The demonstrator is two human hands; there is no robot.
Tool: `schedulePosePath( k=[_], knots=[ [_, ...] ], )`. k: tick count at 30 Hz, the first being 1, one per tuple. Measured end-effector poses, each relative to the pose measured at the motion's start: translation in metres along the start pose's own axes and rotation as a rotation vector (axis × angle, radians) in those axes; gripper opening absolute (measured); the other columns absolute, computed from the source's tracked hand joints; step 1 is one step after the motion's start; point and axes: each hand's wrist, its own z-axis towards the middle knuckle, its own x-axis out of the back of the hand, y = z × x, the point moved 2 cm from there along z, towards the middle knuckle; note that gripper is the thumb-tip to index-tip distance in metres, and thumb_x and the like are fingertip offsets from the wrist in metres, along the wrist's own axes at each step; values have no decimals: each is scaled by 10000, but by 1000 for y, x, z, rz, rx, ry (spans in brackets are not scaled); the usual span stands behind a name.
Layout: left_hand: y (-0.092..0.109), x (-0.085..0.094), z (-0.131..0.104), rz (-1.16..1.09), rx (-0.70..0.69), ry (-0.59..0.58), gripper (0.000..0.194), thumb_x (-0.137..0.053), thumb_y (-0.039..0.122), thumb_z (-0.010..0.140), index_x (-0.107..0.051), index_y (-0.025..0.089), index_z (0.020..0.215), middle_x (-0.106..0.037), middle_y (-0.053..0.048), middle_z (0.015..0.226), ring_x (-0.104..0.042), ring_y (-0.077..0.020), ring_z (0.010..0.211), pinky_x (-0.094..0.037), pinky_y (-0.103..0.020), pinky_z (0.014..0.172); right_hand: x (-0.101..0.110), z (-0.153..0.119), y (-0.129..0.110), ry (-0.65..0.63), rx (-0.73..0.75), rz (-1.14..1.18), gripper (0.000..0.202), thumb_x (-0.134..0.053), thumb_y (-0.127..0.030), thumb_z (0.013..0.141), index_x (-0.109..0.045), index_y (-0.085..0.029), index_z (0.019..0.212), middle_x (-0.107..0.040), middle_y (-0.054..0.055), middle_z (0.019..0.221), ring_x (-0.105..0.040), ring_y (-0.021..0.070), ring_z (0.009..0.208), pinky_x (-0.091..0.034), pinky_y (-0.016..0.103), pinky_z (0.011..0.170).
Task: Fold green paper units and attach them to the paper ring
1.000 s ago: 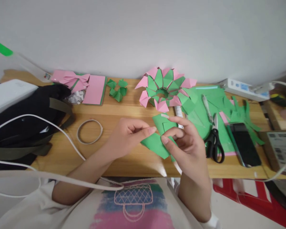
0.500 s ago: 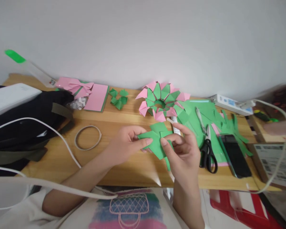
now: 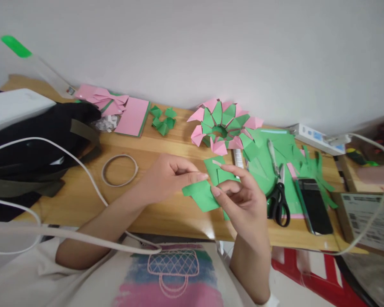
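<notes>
Over the front middle of the table, my left hand (image 3: 171,177) pinches the upper left part of a folded green paper piece (image 3: 202,197). My right hand (image 3: 243,196) grips the same piece at its right side between thumb and fingers, with a narrow pale strip (image 3: 218,163) near its raised index finger. More green paper (image 3: 213,166) lies behind the hands, partly hidden by them. Beyond it stands a ring of folded green and pink paper units (image 3: 222,123). A white tube (image 3: 238,158) lies between the ring and my right hand.
Black-handled scissors (image 3: 279,204), a craft knife (image 3: 272,153) and a phone (image 3: 315,207) rest on green sheets at the right. A tape roll (image 3: 120,170), pink paper (image 3: 132,117) and a black bag (image 3: 60,145) are leftward. A cable (image 3: 92,183) crosses the left side.
The green piece has been turned and its shape looks different between my fingers. My left hand has shifted slightly up it. The whole view has tilted a little.
</notes>
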Motion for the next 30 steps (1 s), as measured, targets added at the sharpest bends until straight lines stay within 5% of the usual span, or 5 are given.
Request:
schedulePosePath(
  k=[5,13,22,27,30],
  knots=[
    [-6,9,-3,-125,107,-1,188,-738,269,748,-759,126,869,-747,-24,674,-640,-115,536,-523,-192,494,3,0,-4,68,29,-22,374,-707,-139,797,-599,-280,1126,-631,-82,598,-562,98,521,-483,226,493],
    [-14,15,-9,-127,126,34,211,-807,304,681,-767,136,802,-728,-24,605,-652,-134,456,-531,-204,432,-1,-5,-6,-39,27,-103,359,-699,-146,807,-588,-261,1128,-468,-140,461,-382,60,378,-368,203,395],
    [-18,19,-17,8,14,76,273,-648,370,840,-758,124,886,-756,-55,711,-680,-143,545,-550,-223,497,-3,-10,3,-38,105,-124,483,-710,-165,798,-528,-285,1229,-589,-78,657,-576,115,577,-521,276,584],
    [-38,28,-11,576,-28,124,377,-446,382,961,-724,140,881,-730,-43,687,-674,-154,586,-529,-244,578,-6,1,46,-30,56,-307,435,-624,-244,842,-476,-245,1251,-605,-51,717,-623,131,659,-536,289,661],
    [-54,35,-19,775,-76,216,343,-430,345,966,-704,141,962,-745,-101,888,-683,-222,804,-515,-326,732,-8,5,71,16,46,-391,396,-597,-255,834,-499,-213,1215,-603,-45,688,-616,134,609,-514,263,586]
  ],
)
